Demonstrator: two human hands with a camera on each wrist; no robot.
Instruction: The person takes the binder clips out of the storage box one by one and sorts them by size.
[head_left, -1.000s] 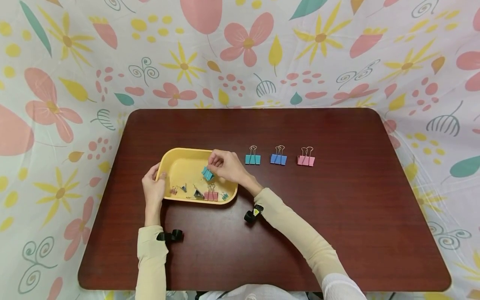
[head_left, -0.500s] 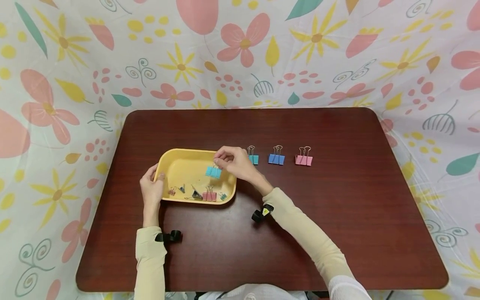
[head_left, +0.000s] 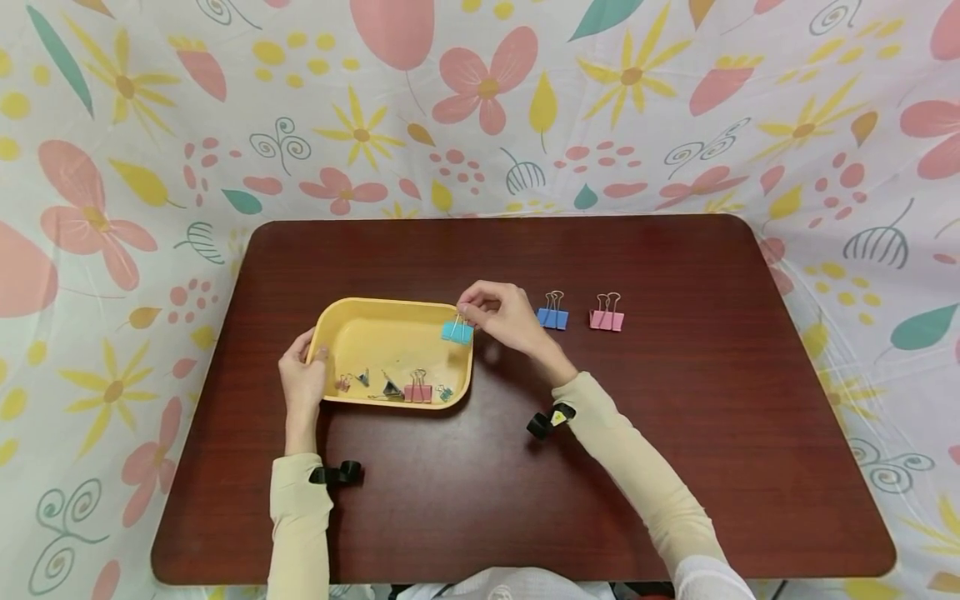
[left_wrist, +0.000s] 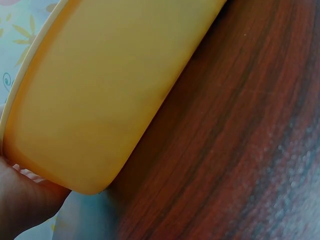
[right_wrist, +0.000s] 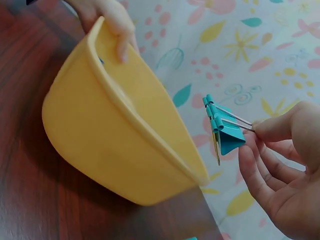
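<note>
My right hand (head_left: 510, 317) pinches a teal binder clip (head_left: 457, 332) by its wire handles, its body hanging over the right end of a yellow tray (head_left: 375, 333). The right wrist view shows the clip (right_wrist: 227, 132) held between thumb and fingers, apart from the tray's rim (right_wrist: 150, 135). At the tray's left end, my left hand (head_left: 302, 383) grips the wall with the thumb over the rim. In the tray's near side lie a red-pink binder clip (head_left: 417, 393), a small teal clip (head_left: 445, 392), a dark clip (head_left: 392, 389) and other small clips.
Right of my right hand, a blue binder clip (head_left: 552, 318) and a pink binder clip (head_left: 607, 320) stand in a row on the brown table (head_left: 675, 433). Behind the table hangs a floral cloth (head_left: 600, 100).
My right hand has moved right and slightly away from me, carrying the teal clip from over the tray's middle to its right end. It now covers another teal clip in the row.
</note>
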